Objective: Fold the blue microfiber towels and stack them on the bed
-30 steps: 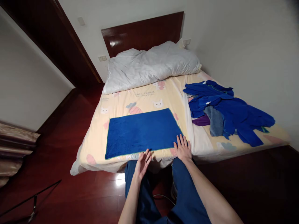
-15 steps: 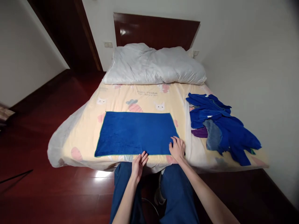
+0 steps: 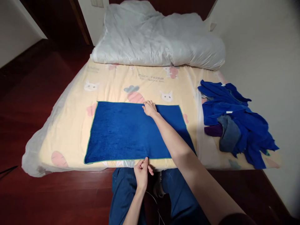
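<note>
Right hand (image 3: 150, 108) is shifting from lower right of the blue cloth (image 3: 124, 132) to its top edge mid-frame, fingers half-curled, hold unclear | left hand (image 3: 142, 173), nearly closed, is pinching the bottom edge | cloth is lying flat, lower centre

Faces a bed (image 3: 67, 128) with a dark wooden headboard (image 3: 182, 6);
meets pale walls (image 3: 257, 56) on both sides; shows dark red floorboards (image 3: 58, 197), dimly lit.

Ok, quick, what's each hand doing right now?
Left hand: closed, seemingly pinching the near edge of the blue cloth.
Right hand: at the cloth's far edge; whether it grips cannot be told.
</note>
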Demonstrator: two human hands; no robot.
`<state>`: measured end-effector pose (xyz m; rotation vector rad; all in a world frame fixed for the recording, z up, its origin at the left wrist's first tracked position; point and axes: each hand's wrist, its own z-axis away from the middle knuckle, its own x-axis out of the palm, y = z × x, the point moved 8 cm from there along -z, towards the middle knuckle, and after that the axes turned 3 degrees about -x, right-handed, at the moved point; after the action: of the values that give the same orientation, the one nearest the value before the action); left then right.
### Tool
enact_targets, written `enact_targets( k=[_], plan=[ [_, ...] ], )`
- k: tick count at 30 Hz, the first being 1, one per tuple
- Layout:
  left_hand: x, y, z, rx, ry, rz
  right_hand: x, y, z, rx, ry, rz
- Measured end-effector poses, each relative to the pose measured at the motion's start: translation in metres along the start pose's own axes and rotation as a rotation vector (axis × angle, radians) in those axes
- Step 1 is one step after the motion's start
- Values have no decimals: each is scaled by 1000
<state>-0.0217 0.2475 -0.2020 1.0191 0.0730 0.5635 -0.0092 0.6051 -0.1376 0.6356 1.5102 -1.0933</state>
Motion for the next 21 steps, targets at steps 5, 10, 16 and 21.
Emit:
enact_targets(
  k=[5, 10, 16, 21],
  plan=[
    [-1, -1, 1, -8, 9, -46, 9, 11, -20, 17, 75, -56],
    [-2, 5, 7, 33, 35, -95, 2, 25, -35, 89, 75, -259],
    [-14, 43, 33, 291, 126, -286, -39, 30, -47, 71, 215, -617],
    [-44, 109, 69, 510, 302, -370, -117, 22, -23, 6, 359, -740]
  ],
)
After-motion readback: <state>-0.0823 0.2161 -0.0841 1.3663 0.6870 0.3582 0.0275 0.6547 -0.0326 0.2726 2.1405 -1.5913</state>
